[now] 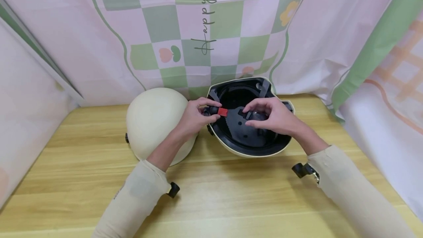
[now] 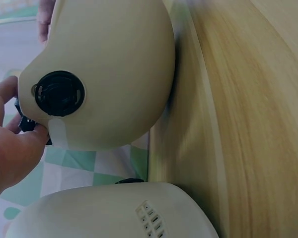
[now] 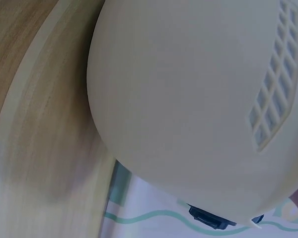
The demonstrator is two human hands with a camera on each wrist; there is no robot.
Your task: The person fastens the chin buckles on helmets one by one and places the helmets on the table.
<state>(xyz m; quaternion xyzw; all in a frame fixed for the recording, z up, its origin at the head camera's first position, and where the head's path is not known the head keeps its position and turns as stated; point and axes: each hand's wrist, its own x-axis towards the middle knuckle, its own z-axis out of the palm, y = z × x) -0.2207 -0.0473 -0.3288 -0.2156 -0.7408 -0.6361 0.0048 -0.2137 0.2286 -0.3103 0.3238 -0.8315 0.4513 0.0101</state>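
Two cream helmets are seen on the table (image 1: 231, 194), one dome-up (image 1: 153, 120) and one upturned (image 1: 251, 120), over which a red-tabbed buckle (image 1: 220, 111) is pinched by the left hand (image 1: 195, 116) and a black strap (image 1: 248, 115) by the right hand (image 1: 271, 115).
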